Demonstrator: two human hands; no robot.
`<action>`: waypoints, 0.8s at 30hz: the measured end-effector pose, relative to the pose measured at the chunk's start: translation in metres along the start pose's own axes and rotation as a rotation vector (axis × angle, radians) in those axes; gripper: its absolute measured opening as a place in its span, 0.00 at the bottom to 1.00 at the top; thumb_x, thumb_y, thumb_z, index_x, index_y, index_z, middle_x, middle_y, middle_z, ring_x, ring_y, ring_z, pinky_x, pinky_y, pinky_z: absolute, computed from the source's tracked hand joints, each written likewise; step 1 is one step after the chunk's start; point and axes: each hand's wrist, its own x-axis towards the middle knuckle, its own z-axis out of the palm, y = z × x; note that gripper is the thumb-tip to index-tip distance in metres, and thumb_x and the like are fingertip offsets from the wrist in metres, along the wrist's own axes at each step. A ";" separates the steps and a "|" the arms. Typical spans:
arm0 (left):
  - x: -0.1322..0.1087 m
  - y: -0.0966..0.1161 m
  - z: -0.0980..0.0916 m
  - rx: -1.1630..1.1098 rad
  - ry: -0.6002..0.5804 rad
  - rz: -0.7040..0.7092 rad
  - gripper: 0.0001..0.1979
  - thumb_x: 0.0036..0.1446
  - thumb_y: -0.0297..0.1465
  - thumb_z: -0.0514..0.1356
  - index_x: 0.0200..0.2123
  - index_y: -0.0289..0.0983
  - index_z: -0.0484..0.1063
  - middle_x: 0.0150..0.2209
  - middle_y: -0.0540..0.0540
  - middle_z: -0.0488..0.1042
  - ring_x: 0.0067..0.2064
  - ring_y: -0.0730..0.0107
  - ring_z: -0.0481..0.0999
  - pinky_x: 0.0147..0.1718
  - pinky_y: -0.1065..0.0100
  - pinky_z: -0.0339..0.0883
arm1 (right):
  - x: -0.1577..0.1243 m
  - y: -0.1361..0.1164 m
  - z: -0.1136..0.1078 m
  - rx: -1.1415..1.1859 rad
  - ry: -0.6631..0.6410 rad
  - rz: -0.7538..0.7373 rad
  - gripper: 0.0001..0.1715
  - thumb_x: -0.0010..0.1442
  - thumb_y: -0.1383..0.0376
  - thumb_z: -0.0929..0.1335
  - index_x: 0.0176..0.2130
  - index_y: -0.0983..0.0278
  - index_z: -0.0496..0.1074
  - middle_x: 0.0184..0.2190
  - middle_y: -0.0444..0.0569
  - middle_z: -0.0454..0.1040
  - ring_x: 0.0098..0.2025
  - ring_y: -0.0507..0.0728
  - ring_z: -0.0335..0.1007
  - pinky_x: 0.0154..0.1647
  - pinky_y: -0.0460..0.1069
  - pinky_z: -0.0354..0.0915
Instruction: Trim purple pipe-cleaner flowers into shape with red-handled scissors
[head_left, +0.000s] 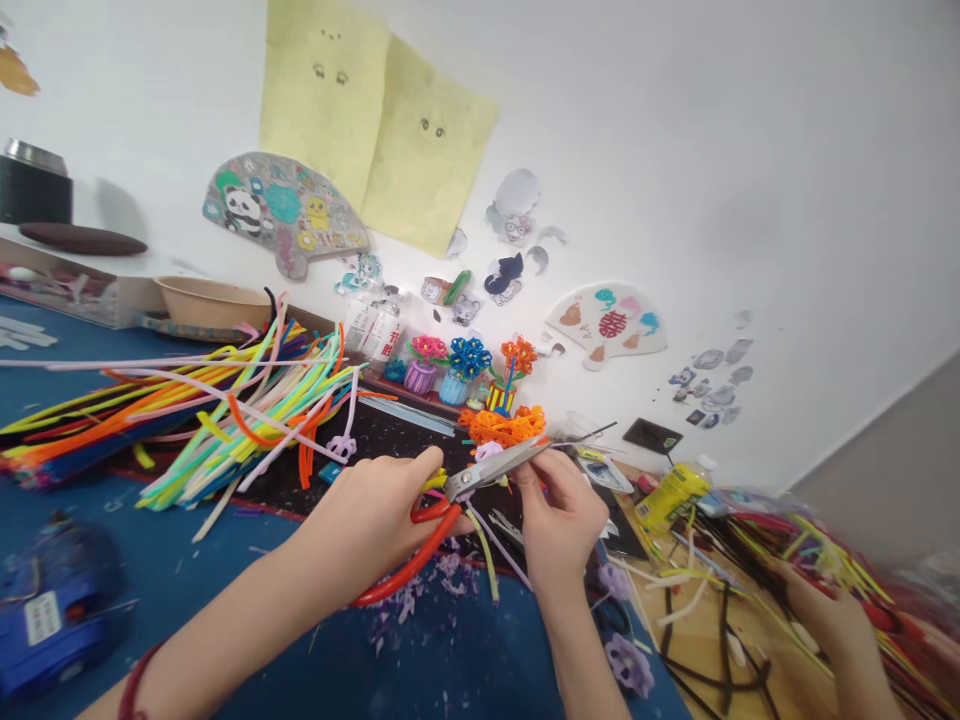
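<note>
My left hand point(379, 500) is closed around the red-handled scissors point(436, 550), whose metal blades point up and right toward my other hand. A bit of yellow pipe cleaner point(435, 481) shows by the left fingertips. My right hand point(564, 510) is closed in a pinch at the blade tips; a thin dark wire-like piece point(585, 438) sticks out beyond it, but what the fingers hold is largely hidden. Below the blades hang a pale yellow-green pipe cleaner point(486, 560) and a lilac one point(511, 548). Purple fuzz clippings point(442, 590) lie scattered beneath on the blue table point(315, 640).
A large pipe cleaner bundle point(225, 410) lies left, near a blue tool point(56, 610). Potted pipe-cleaner flowers point(469, 365) stand along the wall behind orange pieces point(506, 424). At right are a yellow bottle point(675, 492), lilac flowers point(628, 665) and another person's hand point(821, 610).
</note>
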 end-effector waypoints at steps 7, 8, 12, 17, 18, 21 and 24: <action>0.000 -0.001 0.000 -0.024 -0.024 0.040 0.19 0.55 0.51 0.52 0.26 0.42 0.55 0.20 0.54 0.63 0.22 0.67 0.65 0.21 0.71 0.40 | 0.000 -0.001 -0.002 0.014 -0.008 0.000 0.06 0.58 0.69 0.67 0.29 0.66 0.73 0.26 0.47 0.71 0.29 0.54 0.67 0.32 0.49 0.64; 0.000 -0.001 0.000 -0.023 -0.028 0.042 0.19 0.55 0.51 0.52 0.26 0.42 0.56 0.19 0.54 0.63 0.22 0.67 0.65 0.21 0.71 0.40 | 0.000 -0.001 -0.003 0.013 -0.006 0.001 0.07 0.58 0.70 0.67 0.28 0.66 0.73 0.26 0.47 0.71 0.29 0.54 0.67 0.32 0.49 0.64; 0.001 0.000 0.000 -0.004 -0.043 0.041 0.20 0.55 0.51 0.52 0.27 0.42 0.57 0.19 0.54 0.61 0.21 0.67 0.63 0.21 0.71 0.40 | 0.000 -0.001 -0.002 0.027 -0.007 0.021 0.07 0.58 0.69 0.67 0.28 0.65 0.73 0.25 0.46 0.70 0.28 0.54 0.66 0.31 0.49 0.63; 0.000 0.000 0.000 0.008 -0.041 0.043 0.20 0.55 0.52 0.52 0.27 0.42 0.57 0.18 0.54 0.59 0.21 0.68 0.61 0.21 0.71 0.40 | 0.000 0.000 -0.002 0.024 -0.014 0.036 0.07 0.57 0.69 0.67 0.28 0.65 0.73 0.24 0.46 0.70 0.28 0.54 0.65 0.31 0.49 0.63; 0.000 -0.001 0.000 0.009 -0.041 0.041 0.20 0.55 0.52 0.52 0.27 0.42 0.57 0.18 0.55 0.59 0.21 0.68 0.61 0.21 0.71 0.40 | 0.000 0.001 -0.002 0.025 -0.015 0.040 0.07 0.58 0.68 0.67 0.28 0.65 0.73 0.24 0.46 0.70 0.28 0.54 0.65 0.30 0.49 0.63; -0.001 -0.001 -0.001 0.016 -0.049 0.027 0.20 0.55 0.52 0.52 0.27 0.42 0.58 0.17 0.55 0.57 0.20 0.68 0.60 0.20 0.71 0.40 | 0.000 0.002 -0.003 0.053 -0.020 0.067 0.07 0.57 0.67 0.68 0.28 0.65 0.73 0.25 0.46 0.70 0.28 0.54 0.66 0.31 0.49 0.64; 0.000 -0.001 -0.001 0.016 -0.053 0.009 0.19 0.55 0.51 0.52 0.26 0.42 0.58 0.17 0.55 0.56 0.20 0.69 0.59 0.20 0.71 0.39 | 0.001 0.004 -0.003 0.118 -0.043 0.111 0.05 0.57 0.66 0.69 0.29 0.65 0.74 0.27 0.47 0.71 0.30 0.54 0.68 0.31 0.49 0.65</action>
